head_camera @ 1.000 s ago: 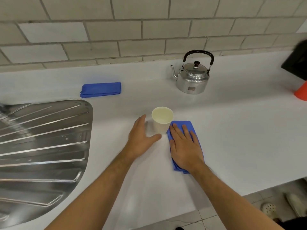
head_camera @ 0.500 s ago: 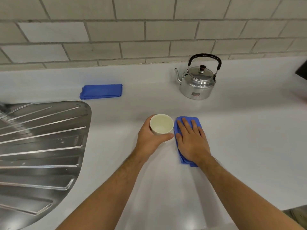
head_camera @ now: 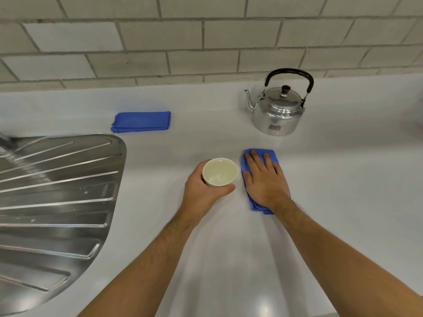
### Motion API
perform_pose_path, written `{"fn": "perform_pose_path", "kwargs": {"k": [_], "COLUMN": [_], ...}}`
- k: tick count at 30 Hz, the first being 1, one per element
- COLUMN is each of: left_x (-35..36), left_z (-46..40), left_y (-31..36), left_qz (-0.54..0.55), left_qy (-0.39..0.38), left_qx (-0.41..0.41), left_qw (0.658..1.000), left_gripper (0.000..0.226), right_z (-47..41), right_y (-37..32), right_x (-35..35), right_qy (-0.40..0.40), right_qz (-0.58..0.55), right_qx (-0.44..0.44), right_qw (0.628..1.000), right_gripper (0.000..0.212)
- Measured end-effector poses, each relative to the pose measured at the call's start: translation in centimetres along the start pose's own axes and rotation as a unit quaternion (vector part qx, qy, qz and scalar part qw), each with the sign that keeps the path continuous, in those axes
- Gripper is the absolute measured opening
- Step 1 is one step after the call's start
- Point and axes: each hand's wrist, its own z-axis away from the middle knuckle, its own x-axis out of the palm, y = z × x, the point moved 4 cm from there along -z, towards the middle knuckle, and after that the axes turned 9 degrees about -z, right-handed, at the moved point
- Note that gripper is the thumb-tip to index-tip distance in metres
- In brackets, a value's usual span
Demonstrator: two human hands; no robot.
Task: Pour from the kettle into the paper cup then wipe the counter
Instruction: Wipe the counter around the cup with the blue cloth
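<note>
A white paper cup (head_camera: 219,172) stands upright on the white counter (head_camera: 343,179), and my left hand (head_camera: 202,191) is wrapped around its side. Just right of the cup lies a folded blue cloth (head_camera: 273,156). My right hand (head_camera: 265,179) presses flat on that cloth, fingers spread, hiding most of it. A shiny metal kettle (head_camera: 278,115) with a black handle stands behind the cloth near the wall, its spout pointing left. Neither hand touches the kettle.
A second folded blue cloth (head_camera: 142,121) lies at the back left of the counter. A steel sink drainboard (head_camera: 52,197) with ridges fills the left side. A tiled wall (head_camera: 206,37) runs behind.
My left hand has closed around the cup, which it only touched before. The right hand and the cloth under it have slid a little farther from me, toward the kettle.
</note>
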Motion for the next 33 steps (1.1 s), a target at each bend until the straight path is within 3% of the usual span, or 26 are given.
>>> {"fn": "perform_pose_path", "kwargs": {"k": [6,17,33], "left_x": [0.9,0.4,-7.7], "left_z": [-0.3,-0.4,0.2], "left_y": [0.6,0.1,-0.1], "left_qz": [-0.008,0.019,0.025], "left_qy": [0.005,0.049,0.117], "left_qx": [0.024,0.031,0.041], "left_qw": [1.000,0.998,0.992], "left_gripper": [0.077,0.067,0.064], "right_z": [0.0,-0.3,1.9], "right_y": [0.0,-0.6,-10.8], "right_x": [0.0,0.5,3.0], "right_qy": [0.006,-0.008,-0.056], "right_qz": [0.002,0.008,-0.014], "right_qx": [-0.001,-0.021,-0.154], "right_qw": [1.000,1.000,0.986], "right_gripper": [0.059,0.060,0.057]}}
